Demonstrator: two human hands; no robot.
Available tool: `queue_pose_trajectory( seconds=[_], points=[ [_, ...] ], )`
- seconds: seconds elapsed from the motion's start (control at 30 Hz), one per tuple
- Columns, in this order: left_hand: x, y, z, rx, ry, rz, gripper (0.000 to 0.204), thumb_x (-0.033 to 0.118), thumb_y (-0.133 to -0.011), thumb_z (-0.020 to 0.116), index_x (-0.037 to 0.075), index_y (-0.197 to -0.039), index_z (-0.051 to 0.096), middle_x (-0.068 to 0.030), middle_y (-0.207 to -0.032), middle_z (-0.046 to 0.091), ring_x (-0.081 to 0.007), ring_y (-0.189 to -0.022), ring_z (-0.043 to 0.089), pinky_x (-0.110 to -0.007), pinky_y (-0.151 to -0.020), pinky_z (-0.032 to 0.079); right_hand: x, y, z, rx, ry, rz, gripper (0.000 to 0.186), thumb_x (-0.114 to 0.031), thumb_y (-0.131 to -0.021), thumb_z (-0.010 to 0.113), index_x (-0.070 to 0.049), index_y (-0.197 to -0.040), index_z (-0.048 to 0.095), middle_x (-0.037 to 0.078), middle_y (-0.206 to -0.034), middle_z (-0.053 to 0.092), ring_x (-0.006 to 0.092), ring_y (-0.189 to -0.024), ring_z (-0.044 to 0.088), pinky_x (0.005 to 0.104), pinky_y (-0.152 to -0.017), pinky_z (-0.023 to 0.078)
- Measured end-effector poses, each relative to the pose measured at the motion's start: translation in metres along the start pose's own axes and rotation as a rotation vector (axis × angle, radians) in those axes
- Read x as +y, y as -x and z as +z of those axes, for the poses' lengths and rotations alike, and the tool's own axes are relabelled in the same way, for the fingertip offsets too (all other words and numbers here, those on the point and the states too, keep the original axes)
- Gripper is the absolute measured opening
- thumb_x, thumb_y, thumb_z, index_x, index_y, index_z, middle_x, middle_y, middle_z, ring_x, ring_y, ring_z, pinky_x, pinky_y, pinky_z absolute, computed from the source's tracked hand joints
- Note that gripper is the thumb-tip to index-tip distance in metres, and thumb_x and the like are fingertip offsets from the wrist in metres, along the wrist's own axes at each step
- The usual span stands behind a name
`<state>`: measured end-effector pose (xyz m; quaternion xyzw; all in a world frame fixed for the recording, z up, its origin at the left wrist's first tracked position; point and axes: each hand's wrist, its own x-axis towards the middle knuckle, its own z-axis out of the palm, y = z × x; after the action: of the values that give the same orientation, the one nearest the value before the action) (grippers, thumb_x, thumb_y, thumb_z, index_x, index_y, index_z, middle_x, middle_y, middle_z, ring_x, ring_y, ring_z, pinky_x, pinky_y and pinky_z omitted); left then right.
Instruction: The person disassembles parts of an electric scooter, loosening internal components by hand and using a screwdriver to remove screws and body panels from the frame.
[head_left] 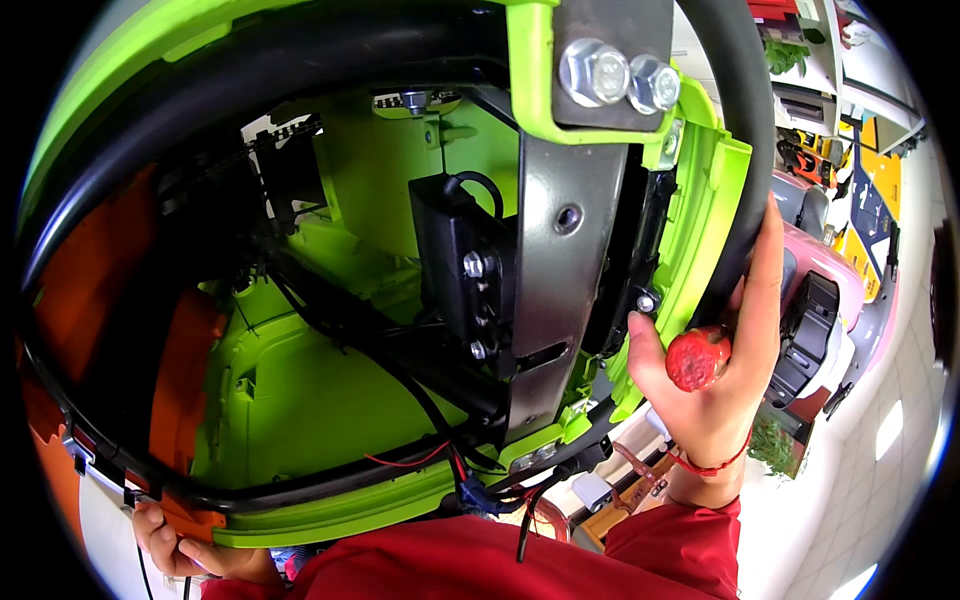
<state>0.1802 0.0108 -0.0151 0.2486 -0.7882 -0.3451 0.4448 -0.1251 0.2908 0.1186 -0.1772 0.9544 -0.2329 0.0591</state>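
A large bright green plastic shell [330,400], lined with a black tubular frame [300,60], fills most of the view; it looks like part of a vehicle body. My right hand [720,395] reaches up along its right side, fingers straight beside the black tube. Between thumb and index finger sits a worn red round-ended thing [697,358], perhaps a tool handle; the rest is hidden. At the lower left corner my left hand [190,550] has its fingers curled below an orange panel [190,512]; what they grip is unclear.
A dark metal bracket [565,270] crosses the shell, with two large bolts [596,72] above. A black box [455,260] is fixed beside it. Loose wires [480,490] hang at the bottom edge. At the right stand a pink ride-on vehicle [830,260] and a plant [772,445].
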Motion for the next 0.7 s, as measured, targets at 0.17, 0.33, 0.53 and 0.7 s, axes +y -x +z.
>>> queue_pose_trajectory(
  seconds=[0.17, 0.33, 0.53, 0.7],
  points=[
    [0.001, -0.002, 0.001, 0.002, 0.011, 0.003, 0.029, 0.014, -0.089, 0.038, 0.001, -0.112, 0.048, -0.0175, -0.113, 0.053, -0.0292, -0.114, 0.050, -0.046, -0.105, 0.041, -0.002, 0.000, -0.001, -0.017, -0.037, 0.042, 0.101, 0.007, -0.066, 0.070, 0.004, -0.151, 0.018, 0.017, -0.135, 0.048, 0.0222, -0.116, 0.055, 0.0317, -0.098, 0.045],
    [-0.003, -0.003, -0.007, -0.043, 0.039, 0.019, 0.027, 0.012, -0.089, 0.037, 0.002, -0.112, 0.048, -0.0175, -0.113, 0.054, -0.0290, -0.114, 0.051, -0.045, -0.106, 0.041, -0.007, -0.003, -0.001, -0.004, 0.123, -0.017, 0.102, 0.003, -0.064, 0.074, 0.004, -0.150, 0.020, 0.018, -0.136, 0.048, 0.0242, -0.119, 0.054, 0.0327, -0.100, 0.043],
    [-0.005, -0.002, -0.005, -0.070, 0.026, 0.043, 0.025, 0.010, -0.090, 0.037, 0.003, -0.111, 0.049, -0.0176, -0.115, 0.054, -0.0292, -0.113, 0.051, -0.045, -0.105, 0.042, -0.009, -0.003, 0.004, 0.039, 0.202, -0.007, 0.103, -0.001, -0.061, 0.076, 0.004, -0.149, 0.023, 0.019, -0.132, 0.050, 0.0247, -0.115, 0.056, 0.0325, -0.098, 0.044],
    [-0.005, -0.001, -0.004, -0.053, 0.119, -0.012, 0.025, 0.011, -0.091, 0.036, 0.004, -0.111, 0.049, -0.0173, -0.117, 0.053, -0.0299, -0.113, 0.051, -0.045, -0.105, 0.041, -0.004, -0.003, -0.001, 0.032, 0.223, -0.054, 0.101, 0.001, -0.060, 0.073, 0.003, -0.149, 0.026, 0.018, -0.125, 0.054, 0.0231, -0.105, 0.058, 0.0311, -0.093, 0.045]
  ],
)
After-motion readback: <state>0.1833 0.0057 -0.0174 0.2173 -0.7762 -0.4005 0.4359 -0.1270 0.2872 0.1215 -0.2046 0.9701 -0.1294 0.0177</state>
